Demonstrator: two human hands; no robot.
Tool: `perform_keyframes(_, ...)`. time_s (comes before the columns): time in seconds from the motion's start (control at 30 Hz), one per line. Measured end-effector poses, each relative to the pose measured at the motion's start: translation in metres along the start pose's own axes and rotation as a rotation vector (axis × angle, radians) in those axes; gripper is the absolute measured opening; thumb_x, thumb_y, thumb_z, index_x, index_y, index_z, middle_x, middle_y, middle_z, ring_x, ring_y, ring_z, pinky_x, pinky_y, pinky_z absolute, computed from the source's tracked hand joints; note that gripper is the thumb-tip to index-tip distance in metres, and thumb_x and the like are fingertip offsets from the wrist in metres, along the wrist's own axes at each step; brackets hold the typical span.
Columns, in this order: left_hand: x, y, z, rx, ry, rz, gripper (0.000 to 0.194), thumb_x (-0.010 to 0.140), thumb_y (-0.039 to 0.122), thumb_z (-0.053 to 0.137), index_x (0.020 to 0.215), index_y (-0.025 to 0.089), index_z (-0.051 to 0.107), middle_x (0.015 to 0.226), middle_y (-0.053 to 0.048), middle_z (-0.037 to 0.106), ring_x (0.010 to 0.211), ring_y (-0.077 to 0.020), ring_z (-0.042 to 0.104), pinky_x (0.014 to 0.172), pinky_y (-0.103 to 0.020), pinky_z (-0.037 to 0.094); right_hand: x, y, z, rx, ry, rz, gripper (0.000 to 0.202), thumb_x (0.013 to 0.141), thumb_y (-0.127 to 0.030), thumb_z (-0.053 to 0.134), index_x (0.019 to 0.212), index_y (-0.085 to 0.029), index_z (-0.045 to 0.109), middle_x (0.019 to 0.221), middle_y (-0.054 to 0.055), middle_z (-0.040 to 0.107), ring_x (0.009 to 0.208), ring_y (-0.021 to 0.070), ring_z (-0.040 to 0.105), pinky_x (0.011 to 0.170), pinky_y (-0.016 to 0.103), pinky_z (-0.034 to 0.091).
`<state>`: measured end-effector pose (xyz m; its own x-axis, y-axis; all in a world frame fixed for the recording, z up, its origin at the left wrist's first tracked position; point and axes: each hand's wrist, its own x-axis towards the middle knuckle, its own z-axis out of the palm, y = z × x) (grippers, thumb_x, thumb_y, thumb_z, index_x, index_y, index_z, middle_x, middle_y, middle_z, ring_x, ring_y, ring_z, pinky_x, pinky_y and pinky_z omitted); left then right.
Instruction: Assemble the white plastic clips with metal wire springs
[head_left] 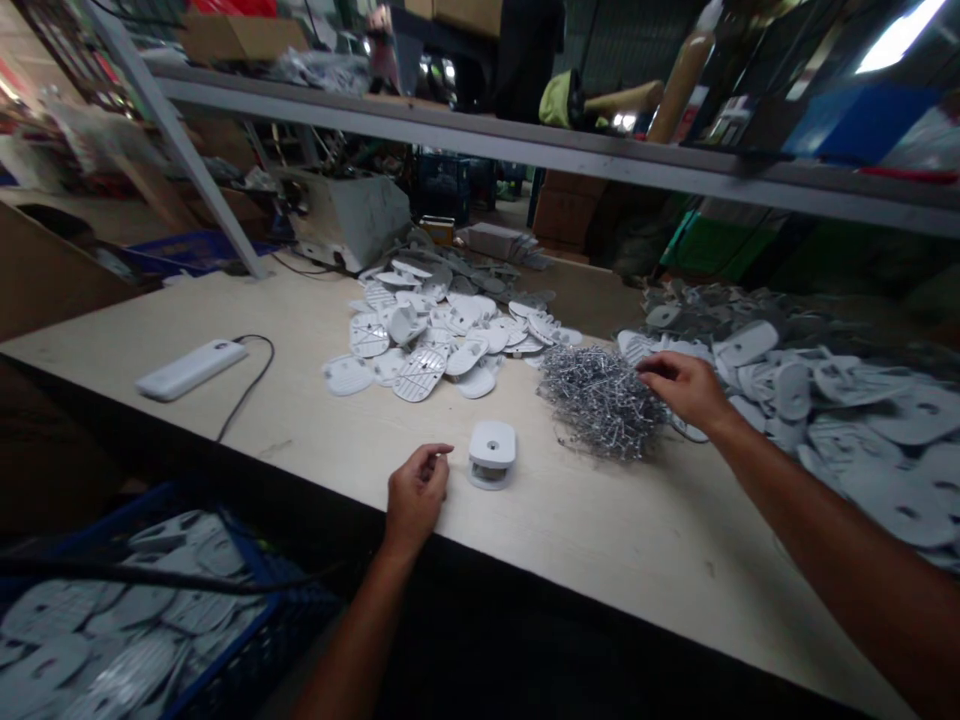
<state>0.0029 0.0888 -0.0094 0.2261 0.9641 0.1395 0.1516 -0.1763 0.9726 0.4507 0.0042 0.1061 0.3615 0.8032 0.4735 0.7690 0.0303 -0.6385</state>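
Observation:
A small white two-plate assembly (493,447) stands upright near the front edge of the table. Just left of it, my left hand (418,490) has its fingers curled in; whether they hold anything is hidden. My right hand (679,386) is at the right edge of a heap of metal screws (596,400), thumb and fingertips pinched together. Anything between those fingertips is too small to make out. Behind the assembly lies a pile of white plastic plates (450,330). Another pile of white and grey parts (862,400) spreads beyond my right hand.
A white power bank (192,369) with a black cable lies on the table (322,450) at the left. Below the table edge, a blue crate (225,650) holds more plates. A shelf (480,125) loaded with boxes and a bottle crosses above the back.

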Motion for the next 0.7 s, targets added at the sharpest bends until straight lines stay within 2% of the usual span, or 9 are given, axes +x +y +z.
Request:
perform_keyframes(0.1, 0.0, 0.003, 0.0, 0.003, 0.002, -0.012, 0.033, 0.094, 0.042, 0.062, 0.11, 0.016, 0.075, 0.062, 0.004, 0.057, 0.052, -0.0136, 0.055, 0.05, -0.022, 0.043, -0.004, -0.003, 0.002, -0.023, 0.156, -0.047, 0.019, 0.082, -0.037, 0.069, 0.094, -0.023, 0.072, 0.088, 0.004, 0.074, 0.081, 0.0246, 0.069, 0.076, 0.036, 0.056)
perform_keyframes(0.13, 0.0, 0.004, 0.0, 0.003, 0.003, -0.018, 0.033, 0.094, 0.042, 0.062, 0.11, 0.016, 0.075, 0.062, 0.004, 0.057, 0.053, -0.0137, 0.055, 0.05, -0.023, 0.043, -0.006, -0.005, 0.002, -0.067, 0.172, -0.078, 0.015, 0.084, -0.034, 0.067, 0.093, -0.024, 0.07, 0.087, 0.004, 0.072, 0.08, 0.0241, 0.068, 0.075, 0.036, 0.055)
perform_keyframes(0.27, 0.0, 0.004, 0.0, 0.001, -0.008, -0.034, 0.033, 0.094, 0.042, 0.062, 0.11, 0.016, 0.075, 0.061, 0.004, 0.057, 0.052, -0.0139, 0.054, 0.05, -0.023, 0.043, -0.01, -0.015, -0.004, -0.266, -0.019, -0.259, 0.012, 0.086, -0.026, 0.058, 0.091, -0.025, 0.068, 0.089, 0.005, 0.071, 0.083, 0.0256, 0.067, 0.077, 0.037, 0.053)
perform_keyframes(0.3, 0.0, 0.003, 0.0, 0.002, -0.013, -0.034, 0.032, 0.094, 0.042, 0.062, 0.11, 0.016, 0.075, 0.062, 0.003, 0.058, 0.053, -0.0138, 0.054, 0.05, -0.023, 0.043, -0.008, -0.016, -0.009, -0.294, -0.019, -0.26, 0.011, 0.086, -0.027, 0.058, 0.092, -0.024, 0.068, 0.087, 0.006, 0.071, 0.08, 0.0255, 0.065, 0.074, 0.037, 0.052)
perform_keyframes(0.4, 0.001, 0.002, 0.0, 0.019, -0.015, -0.034, 0.031, 0.094, 0.041, 0.063, 0.109, 0.017, 0.075, 0.063, 0.003, 0.059, 0.053, -0.0136, 0.054, 0.05, -0.023, 0.042, 0.0, -0.015, -0.019, -0.328, 0.095, -0.185, 0.011, 0.087, -0.028, 0.057, 0.094, -0.024, 0.065, 0.081, 0.005, 0.068, 0.07, 0.0242, 0.06, 0.065, 0.035, 0.048)
perform_keyframes(0.5, 0.001, 0.002, 0.0, 0.039, -0.006, -0.043, 0.031, 0.094, 0.041, 0.064, 0.109, 0.017, 0.076, 0.064, 0.003, 0.059, 0.053, -0.0135, 0.054, 0.051, -0.023, 0.042, 0.003, -0.014, -0.018, -0.358, -0.01, -0.225, 0.012, 0.086, -0.026, 0.056, 0.092, -0.023, 0.066, 0.09, 0.008, 0.07, 0.081, 0.0272, 0.065, 0.075, 0.038, 0.051)
perform_keyframes(0.63, 0.002, 0.002, 0.0, 0.055, -0.019, -0.051, 0.031, 0.094, 0.041, 0.063, 0.109, 0.017, 0.076, 0.067, 0.002, 0.061, 0.055, -0.0135, 0.055, 0.051, -0.023, 0.043, -0.003, -0.018, -0.011, -0.427, 0.05, -0.189, 0.01, 0.088, -0.025, 0.058, 0.095, -0.023, 0.065, 0.091, 0.01, 0.07, 0.084, 0.0284, 0.065, 0.079, 0.04, 0.053)
perform_keyframes(0.7, 0.002, 0.002, -0.001, 0.067, -0.028, -0.06, 0.032, 0.094, 0.041, 0.063, 0.109, 0.017, 0.076, 0.067, 0.002, 0.061, 0.056, -0.0137, 0.055, 0.051, -0.023, 0.042, -0.006, -0.018, -0.013, -0.408, 0.009, -0.165, 0.013, 0.089, -0.027, 0.059, 0.098, -0.023, 0.068, 0.095, 0.01, 0.071, 0.088, 0.0286, 0.067, 0.082, 0.04, 0.054)
